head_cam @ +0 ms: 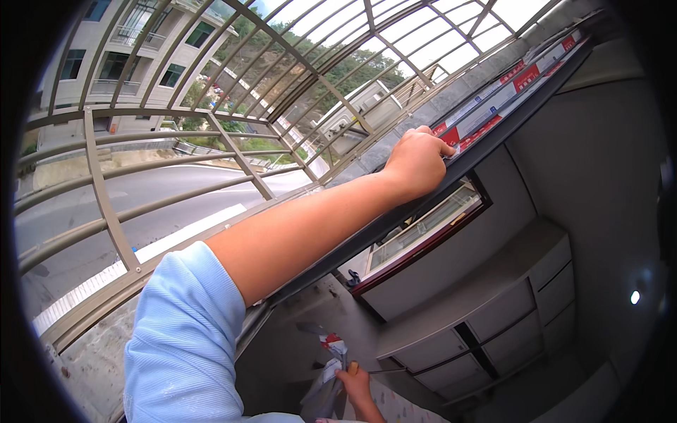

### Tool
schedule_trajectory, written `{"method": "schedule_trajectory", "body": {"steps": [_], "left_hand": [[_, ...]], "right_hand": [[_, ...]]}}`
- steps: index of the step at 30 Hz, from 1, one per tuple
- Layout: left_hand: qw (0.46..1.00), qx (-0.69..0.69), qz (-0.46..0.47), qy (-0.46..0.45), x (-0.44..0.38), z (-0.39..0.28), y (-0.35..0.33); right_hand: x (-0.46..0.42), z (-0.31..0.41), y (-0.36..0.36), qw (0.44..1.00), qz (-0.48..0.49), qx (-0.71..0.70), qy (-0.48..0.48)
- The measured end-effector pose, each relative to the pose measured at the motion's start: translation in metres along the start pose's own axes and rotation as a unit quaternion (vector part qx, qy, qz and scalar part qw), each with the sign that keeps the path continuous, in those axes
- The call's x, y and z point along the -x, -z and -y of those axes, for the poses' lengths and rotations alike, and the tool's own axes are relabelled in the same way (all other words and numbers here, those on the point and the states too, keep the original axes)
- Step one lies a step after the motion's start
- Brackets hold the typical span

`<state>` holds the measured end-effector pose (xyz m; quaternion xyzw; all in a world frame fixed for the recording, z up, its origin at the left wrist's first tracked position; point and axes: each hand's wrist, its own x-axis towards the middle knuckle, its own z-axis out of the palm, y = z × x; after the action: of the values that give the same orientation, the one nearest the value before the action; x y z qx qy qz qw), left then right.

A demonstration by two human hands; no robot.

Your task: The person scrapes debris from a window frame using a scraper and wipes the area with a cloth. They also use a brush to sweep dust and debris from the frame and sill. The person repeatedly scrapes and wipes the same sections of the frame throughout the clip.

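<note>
My left hand (415, 163), its arm in a light blue sleeve, reaches up along a dark grey metal window frame (508, 132). Its fingers and thumb pinch the end of a printed red and white protective film (478, 132), which runs on along the frame's tracks to the upper right. Lower down, my right hand (357, 385) holds a crumpled bunch of loose grey film strips (320, 391) with red and white print. A yellowish handle (353, 366) sticks up from that fist; the rest of this tool is hidden.
Outside the frame stands a cage of metal bars (217, 127), with a road (180, 185) and a building (116, 58) beyond. Indoors are a low cabinet (492, 312) and a glazed, dark-red-framed opening (423, 232). Rough concrete sill (95, 365) lies at lower left.
</note>
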<state>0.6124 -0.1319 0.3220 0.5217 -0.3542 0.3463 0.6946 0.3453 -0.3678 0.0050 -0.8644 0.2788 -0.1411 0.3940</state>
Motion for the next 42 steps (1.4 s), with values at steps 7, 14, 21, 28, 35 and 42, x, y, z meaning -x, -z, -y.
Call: {"method": "schedule_trajectory", "body": {"steps": [7,14,21,28,35,42], "left_hand": [[0.974,0.101,0.077,0.190,0.003,-0.016,0.008],[0.973,0.098,0.065,0.200,0.012,-0.013,0.008],[0.991,-0.018,0.058,0.123,0.032,-0.008,0.019],[0.982,-0.176,0.021,0.064,0.034,0.017,0.024],[0.974,-0.202,0.080,0.057,0.039,0.024,0.028],[0.986,-0.123,0.093,0.062,0.040,0.029,0.036]], "right_hand": [[-0.008,-0.016,-0.003,1.000,0.009,-0.002,0.023],[-0.014,-0.014,-0.012,0.999,0.025,-0.005,0.031],[-0.011,-0.021,-0.010,0.999,0.008,-0.014,0.030],[-0.008,-0.022,-0.008,0.999,0.016,-0.027,0.011],[-0.006,-0.016,-0.012,0.999,0.023,0.007,-0.028],[-0.014,0.001,-0.038,0.998,0.056,0.009,0.034]]}}
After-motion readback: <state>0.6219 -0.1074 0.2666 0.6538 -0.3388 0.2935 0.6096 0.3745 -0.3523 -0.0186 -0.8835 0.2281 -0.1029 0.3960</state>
